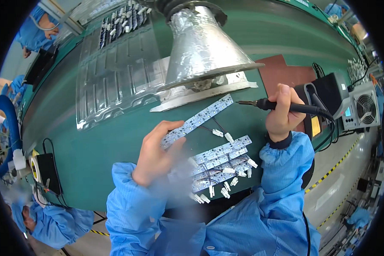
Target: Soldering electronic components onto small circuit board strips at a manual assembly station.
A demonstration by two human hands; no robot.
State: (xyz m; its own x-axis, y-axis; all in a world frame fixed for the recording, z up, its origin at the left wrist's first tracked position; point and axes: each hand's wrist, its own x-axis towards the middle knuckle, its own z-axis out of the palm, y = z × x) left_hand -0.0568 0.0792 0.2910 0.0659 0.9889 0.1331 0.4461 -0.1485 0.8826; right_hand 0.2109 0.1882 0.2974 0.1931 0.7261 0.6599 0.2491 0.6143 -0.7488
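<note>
My left hand (155, 151) pinches the near-left end of a long, narrow circuit board strip (205, 116), which slants up to the right above the green table. Two dark wires with white connectors (218, 133) hang from that strip. In my right hand (283, 114) is a soldering iron (266, 104), gripped like a pen. Its tip points left, close to the strip's far end; a small gap seems to show between them. Below lies a stack of similar circuit boards (219, 154) with dark wires and several white connectors. A blurred patch hides part of the stack's left side.
A foil-covered fume hood (200, 47) hangs just beyond the strip. Clear plastic trays (115, 81) lie at the far left, with more boards (123, 21) behind. On the right stand a black soldering iron holder (326, 94) and a grey fan unit (365, 106). Another person (59, 224) sits at the lower left.
</note>
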